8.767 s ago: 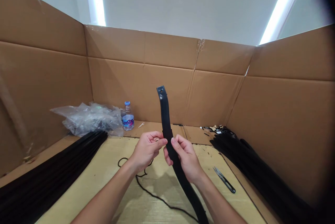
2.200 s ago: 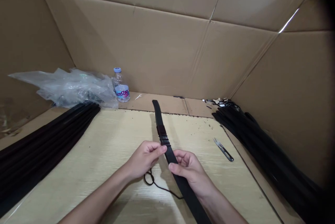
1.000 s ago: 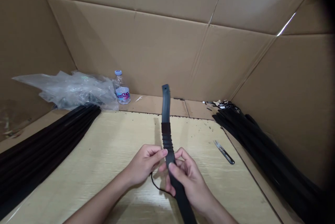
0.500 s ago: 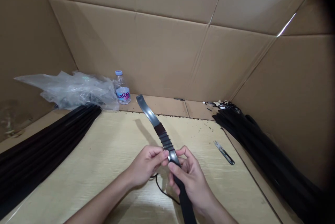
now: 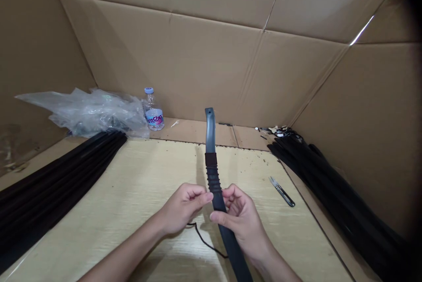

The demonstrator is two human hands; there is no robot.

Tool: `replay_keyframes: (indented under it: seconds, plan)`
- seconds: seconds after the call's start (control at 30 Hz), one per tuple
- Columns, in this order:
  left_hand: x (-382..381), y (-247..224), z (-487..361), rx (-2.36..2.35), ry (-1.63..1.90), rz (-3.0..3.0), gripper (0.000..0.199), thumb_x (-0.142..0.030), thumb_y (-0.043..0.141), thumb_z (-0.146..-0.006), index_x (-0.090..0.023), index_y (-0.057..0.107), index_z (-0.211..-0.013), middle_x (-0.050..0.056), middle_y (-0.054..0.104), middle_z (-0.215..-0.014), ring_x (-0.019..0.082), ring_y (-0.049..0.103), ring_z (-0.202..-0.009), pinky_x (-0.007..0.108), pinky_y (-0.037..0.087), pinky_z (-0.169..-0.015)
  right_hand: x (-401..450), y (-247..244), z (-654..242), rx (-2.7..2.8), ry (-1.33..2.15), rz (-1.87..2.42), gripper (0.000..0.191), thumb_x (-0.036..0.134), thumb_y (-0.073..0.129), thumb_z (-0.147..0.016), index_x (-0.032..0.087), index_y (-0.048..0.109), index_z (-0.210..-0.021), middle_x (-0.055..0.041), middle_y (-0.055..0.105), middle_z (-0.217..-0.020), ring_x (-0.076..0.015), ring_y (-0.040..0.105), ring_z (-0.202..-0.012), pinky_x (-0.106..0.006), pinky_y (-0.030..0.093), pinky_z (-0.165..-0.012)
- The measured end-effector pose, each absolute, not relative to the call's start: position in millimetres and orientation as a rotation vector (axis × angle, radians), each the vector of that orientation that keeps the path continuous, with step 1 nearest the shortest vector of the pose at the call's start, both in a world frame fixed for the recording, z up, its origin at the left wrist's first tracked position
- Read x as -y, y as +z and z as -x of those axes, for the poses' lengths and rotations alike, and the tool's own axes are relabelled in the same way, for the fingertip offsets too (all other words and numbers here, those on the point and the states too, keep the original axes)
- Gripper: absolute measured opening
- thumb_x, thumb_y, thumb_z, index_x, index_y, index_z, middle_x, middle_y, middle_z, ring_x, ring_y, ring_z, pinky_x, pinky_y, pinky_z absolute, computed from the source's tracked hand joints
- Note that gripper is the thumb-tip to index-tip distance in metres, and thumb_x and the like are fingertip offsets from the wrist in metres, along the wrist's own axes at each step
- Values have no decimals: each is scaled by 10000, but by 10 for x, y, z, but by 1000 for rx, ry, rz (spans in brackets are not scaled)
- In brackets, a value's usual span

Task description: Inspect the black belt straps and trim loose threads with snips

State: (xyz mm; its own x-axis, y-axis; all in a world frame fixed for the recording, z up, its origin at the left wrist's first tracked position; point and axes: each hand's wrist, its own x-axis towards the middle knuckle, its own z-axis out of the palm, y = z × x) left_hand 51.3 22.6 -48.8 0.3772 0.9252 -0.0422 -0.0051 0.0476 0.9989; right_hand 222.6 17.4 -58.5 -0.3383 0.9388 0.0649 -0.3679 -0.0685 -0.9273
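1. Far left: a long stack of black belts (image 5: 49,185) lies on the pale wood-grain work surface (image 5: 138,181), angled toward the back corner. A crumpled clear plastic bag (image 5: 99,113) sits against its far end, in front of the cardboard wall (image 5: 165,62).
2. Just right of the bag: a clear water bottle (image 5: 153,113) with a blue cap and a pink-and-blue label stands upright on a strip of cardboard.
3. Left hand (image 5: 184,209): fingers curled and bunched with the thumb, tips at the belt's left edge. Any pinched item is too small to tell.
4. Thin black cord (image 5: 206,240): emerges below the left hand and loops across the surface toward the belt's lower length.
5. Centre: the black belt (image 5: 214,185) rises nearly upright between the hands, its tip high against the wall backdrop. A ridged section and dark band sit above the hands; the lower length runs down past the right wrist.
6. Right hand (image 5: 239,220): fingers and thumb curled around the belt, gripping it.
7. Right of the hand: thread snips (image 5: 281,191) lie on the surface, well apart from the belt.
8. Far right: a second stack of black belts (image 5: 332,194) lies along the edge, with small pale and dark bits (image 5: 275,130) near its far end.
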Motion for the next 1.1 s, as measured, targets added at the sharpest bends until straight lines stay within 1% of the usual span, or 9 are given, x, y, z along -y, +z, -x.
replay_keyframes:
  seconds: [0.1, 0.2, 0.3, 0.4, 0.5, 0.67, 0.77, 0.93, 1.1]
  plan:
    - [-232, -470, -505, -960, 956, -1328, 461, -527, 550, -819, -147, 435, -586, -81, 292, -454, 27, 225, -415, 184, 143, -419, -137, -558, -2219, 1119, 1768, 641, 430, 236, 790, -681, 236, 465, -963, -21, 606, -949, -138, 594, -726, -236, 474, -575]
    - [-237, -444, -513, -950, 988, -1336, 409, -483, 540, -843, -118, 560, -659, -49, 423, -490, 37, 327, -445, 169, 240, -458, -117, -550, -2214, 1142, 1806, 649, 374, 347, 696, -790, 235, 484, -1077, -26, 614, -848, -107, 548, -592, -210, 414, -502]
    - [-239, -435, -527, -876, 999, -1372, 362, -443, 558, -842, -104, 637, -745, 20, 598, -659, 82, 490, -601, 185, 373, -593, -130, -569, -2222, 1208, 1691, 727, 361, 393, 631, -844, 180, 560, -1127, -37, 617, -774, -100, 520, -597, -225, 415, -559]
    - [-227, -433, -533, -894, 1021, -1361, 349, -446, 639, -783, -98, 646, -750, 1, 567, -625, 74, 450, -568, 178, 353, -558, -147, -593, -2229, 1269, 1612, 765, 428, 343, 688, -806, 192, 569, -1189, -68, 644, -959, -142, 581, -805, -259, 456, -719]
    - [-201, -416, -539, -927, 970, -1331, 381, -471, 599, -805, -101, 624, -716, -50, 435, -502, 35, 295, -446, 167, 241, -453, -152, -596, -2221, 1293, 1621, 741, 349, 304, 739, -757, 166, 617, -1054, -71, 644, -977, -159, 596, -871, -274, 476, -783]
    - [-189, -407, -558, -908, 926, -1320, 425, -501, 540, -834, -111, 568, -666, -61, 372, -472, 30, 238, -420, 173, 170, -421, -130, -564, -2198, 1251, 1675, 720, 263, 360, 669, -815, 195, 485, -903, 4, 587, -769, -63, 466, -448, -187, 370, -399]
    - [-213, -439, -559, -935, 955, -1335, 416, -490, 560, -824, -108, 567, -659, -28, 468, -530, 45, 332, -462, 168, 242, -452, -120, -566, -2213, 1263, 1658, 731, 227, 397, 571, -887, 182, 499, -905, -13, 595, -792, -55, 462, -495, -191, 373, -471]
    - [-234, -467, -546, -818, 978, -1325, 377, -468, 661, -751, -92, 651, -779, 53, 628, -732, 137, 538, -701, 231, 420, -681, -136, -643, -2266, 1316, 1637, 766, 363, 313, 700, -800, 186, 558, -1110, -51, 614, -947, -145, 565, -861, -263, 449, -767]
    - [-195, -406, -538, -881, 952, -1380, 400, -473, 624, -782, -92, 616, -660, -5, 508, -596, 75, 414, -579, 186, 332, -575, -152, -607, -2243, 1294, 1633, 744, 416, 194, 840, -604, 180, 505, -851, 2, 583, -824, -115, 559, -733, -226, 485, -651]
